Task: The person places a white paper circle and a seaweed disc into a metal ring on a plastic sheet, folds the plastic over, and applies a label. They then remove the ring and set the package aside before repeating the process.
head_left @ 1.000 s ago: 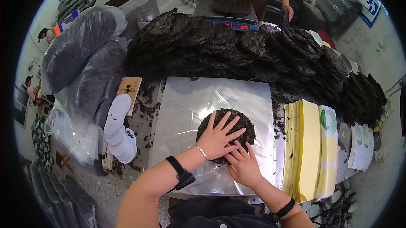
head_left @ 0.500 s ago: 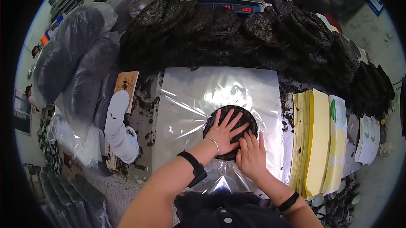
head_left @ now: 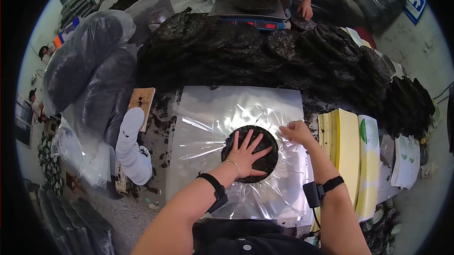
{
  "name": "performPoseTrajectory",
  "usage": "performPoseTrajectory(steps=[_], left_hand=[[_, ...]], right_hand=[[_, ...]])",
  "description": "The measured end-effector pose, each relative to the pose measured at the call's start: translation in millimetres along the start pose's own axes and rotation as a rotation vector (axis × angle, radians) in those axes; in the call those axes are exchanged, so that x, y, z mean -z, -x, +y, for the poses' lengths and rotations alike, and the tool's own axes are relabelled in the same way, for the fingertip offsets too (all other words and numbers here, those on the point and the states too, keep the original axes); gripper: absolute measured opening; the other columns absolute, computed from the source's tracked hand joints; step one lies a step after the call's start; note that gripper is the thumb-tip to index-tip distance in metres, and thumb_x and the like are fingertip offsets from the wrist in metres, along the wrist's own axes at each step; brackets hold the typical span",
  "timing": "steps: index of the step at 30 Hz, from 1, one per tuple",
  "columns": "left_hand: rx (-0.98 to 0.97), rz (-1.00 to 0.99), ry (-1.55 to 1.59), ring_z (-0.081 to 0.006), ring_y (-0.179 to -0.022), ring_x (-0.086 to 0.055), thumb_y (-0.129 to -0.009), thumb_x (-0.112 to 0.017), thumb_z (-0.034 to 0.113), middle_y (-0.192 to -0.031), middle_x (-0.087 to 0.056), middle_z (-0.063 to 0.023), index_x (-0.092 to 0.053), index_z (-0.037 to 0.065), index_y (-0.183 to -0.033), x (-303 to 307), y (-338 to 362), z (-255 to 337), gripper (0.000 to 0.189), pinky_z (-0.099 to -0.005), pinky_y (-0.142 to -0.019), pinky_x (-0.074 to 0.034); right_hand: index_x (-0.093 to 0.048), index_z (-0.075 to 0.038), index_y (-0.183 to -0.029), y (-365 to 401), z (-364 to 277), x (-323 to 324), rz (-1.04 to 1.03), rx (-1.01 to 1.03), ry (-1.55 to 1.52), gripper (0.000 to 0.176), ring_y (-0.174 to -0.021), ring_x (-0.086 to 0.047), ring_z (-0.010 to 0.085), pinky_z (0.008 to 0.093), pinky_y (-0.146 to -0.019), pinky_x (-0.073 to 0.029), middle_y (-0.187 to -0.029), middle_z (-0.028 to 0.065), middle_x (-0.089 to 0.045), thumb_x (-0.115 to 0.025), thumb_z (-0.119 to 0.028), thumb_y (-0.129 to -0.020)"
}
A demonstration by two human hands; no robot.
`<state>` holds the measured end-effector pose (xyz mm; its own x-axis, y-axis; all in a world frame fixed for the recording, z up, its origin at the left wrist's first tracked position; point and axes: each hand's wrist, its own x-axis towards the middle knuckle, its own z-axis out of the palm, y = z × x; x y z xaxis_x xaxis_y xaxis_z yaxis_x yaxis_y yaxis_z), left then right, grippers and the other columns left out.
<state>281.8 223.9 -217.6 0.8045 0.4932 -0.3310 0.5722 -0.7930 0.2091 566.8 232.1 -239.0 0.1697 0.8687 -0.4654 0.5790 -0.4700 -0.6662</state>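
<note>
A round, flat, dark cake [head_left: 265, 162] lies on shiny clear film [head_left: 203, 134] spread over the table. My left hand [head_left: 245, 154] rests on top of the cake with its fingers spread wide. To the right of the cake, my right hand [head_left: 297, 133] is closed in a pinch over the film; whether film is caught between the fingertips is too small to tell. Creases in the film fan out around the cake.
Dark cakes [head_left: 213, 51] are heaped behind the film, before a scale [head_left: 250, 11] and a co-worker's hand [head_left: 306, 11]. Yellow sheets [head_left: 347, 141] stand at right. White paper discs [head_left: 127, 141], a wooden block [head_left: 142, 101] and filled plastic bags [head_left: 85, 61] are at left.
My right hand has lifted off the cake and moved right and up, its fingers now closed. The left hand stays spread on the cake. A co-worker's second hand now shows at the top.
</note>
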Motion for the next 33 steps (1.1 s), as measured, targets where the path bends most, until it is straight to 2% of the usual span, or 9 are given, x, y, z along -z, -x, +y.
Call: performPoseTrajectory(steps=[6,8,11,14,18,21,24,30,33], left_hand=[[-0.009,0.103,-0.014,-0.0460,-0.157,0.007,-0.084,-0.055,0.080,-0.174,-0.001,-0.0130,-0.024,0.043,-0.163,-11.2,-0.4,-1.1,0.092,-0.0759,-0.116,0.010],[0.010,0.027,-0.040,-0.0433,-0.158,0.009,-0.086,-0.051,0.081,-0.175,0.000,-0.0105,-0.021,0.045,-0.163,-1.6,1.1,-0.3,0.091,-0.0730,-0.117,0.013],[-0.006,0.082,-0.052,-0.0454,-0.157,0.008,-0.085,-0.053,0.080,-0.174,-0.002,-0.0120,-0.022,0.044,-0.163,-11.6,2.5,-2.3,0.092,-0.0747,-0.116,0.011],[-0.039,0.228,-0.043,-0.0477,-0.156,0.007,-0.081,-0.063,0.076,-0.174,-0.004,-0.0138,-0.031,0.040,-0.161,-26.4,-3.3,-6.0,0.093,-0.0774,-0.114,0.009],[-0.087,0.378,0.930,-0.0301,-0.129,-0.052,-0.099,-0.061,0.040,-0.136,-0.058,-0.0166,-0.066,0.015,-0.128,41.3,37.0,-0.3,0.038,-0.0502,-0.114,-0.034],[-0.330,0.781,1.257,-0.0218,-0.101,-0.068,-0.109,-0.048,0.027,-0.110,-0.073,-0.0137,-0.072,-0.004,-0.103,100.7,162.8,34.8,0.039,-0.0345,-0.093,-0.052],[-0.848,-0.054,1.572,-0.0264,-0.106,-0.067,-0.104,-0.057,0.042,-0.113,-0.072,-0.0119,-0.074,0.003,-0.114,45.9,230.5,92.7,0.045,-0.0391,-0.099,-0.049],[0.470,0.796,0.851,-0.0323,-0.108,-0.065,-0.085,-0.079,0.021,-0.111,-0.070,-0.0138,-0.070,0.005,-0.113,-125.5,212.2,95.1,0.033,-0.0418,-0.097,-0.051],[0.268,0.847,0.505,-0.0326,-0.098,-0.066,-0.083,-0.079,0.022,-0.101,-0.069,-0.0134,-0.071,0.006,-0.109,-113.6,193.5,60.4,0.031,-0.0429,-0.089,-0.051]], right_hand=[[-0.065,0.005,-0.122,159.1,-96.0,37.4,0.343,0.323,-0.854,0.032,-0.104,-0.069,0.0246,0.0369,-0.093,-0.054,-0.113,0.0166,-0.072,-0.060,-0.019,-0.102],[-0.063,0.003,-0.126,188.8,21.6,-24.4,0.602,0.215,-0.023,0.037,-0.100,-0.069,0.0243,0.0355,-0.090,-0.055,-0.105,0.0175,-0.072,-0.064,-0.024,-0.101],[-0.068,0.002,-0.109,261.1,20.8,-79.8,-0.334,-0.248,-0.534,0.030,-0.085,-0.071,0.0244,0.0346,-0.076,-0.057,-0.087,0.0156,-0.072,-0.065,-0.026,-0.100],[-0.065,0.001,-0.076,306.1,-30.2,-36.9,0.019,0.519,-1.193,0.053,-0.059,-0.068,0.0204,0.0353,-0.056,-0.054,-0.069,0.0128,-0.068,-0.057,-0.043,-0.105],[-0.076,-0.001,-0.103,313.4,31.1,-107.9,-0.109,0.197,-0.725,0.032,-0.076,-0.068,0.0179,0.0306,-0.066,-0.053,-0.080,0.0117,-0.071,-0.076,-0.031,-0.092],[-0.051,-0.006,-0.149,267.4,43.0,-150.5,0.446,0.593,0.261,0.097,-0.129,-0.052,0.0405,0.0481,-0.105,-0.045,-0.150,0.0208,-0.049,-0.094,-0.034,-0.066],[-0.011,-0.007,-0.165,196.4,5.5,-143.8,0.613,0.516,-0.059,0.144,-0.149,-0.027,0.0417,0.0496,-0.123,-0.021,-0.165,0.0252,-0.022,-0.098,-0.041,-0.055],[0.001,-0.008,-0.166,161.0,-30.8,-139.1,0.653,0.639,-0.490,0.149,-0.154,-0.019,0.0372,0.0486,-0.126,-0.014,-0.167,0.0247,-0.017,-0.097,-0.037,-0.058],[-0.036,-0.008,-0.157,200.8,49.0,-181.1,0.804,0.614,-0.087,0.102,-0.147,-0.034,0.0380,0.0472,-0.122,-0.026,-0.156,0.0265,-0.039,-0.089,-0.026,-0.072]])
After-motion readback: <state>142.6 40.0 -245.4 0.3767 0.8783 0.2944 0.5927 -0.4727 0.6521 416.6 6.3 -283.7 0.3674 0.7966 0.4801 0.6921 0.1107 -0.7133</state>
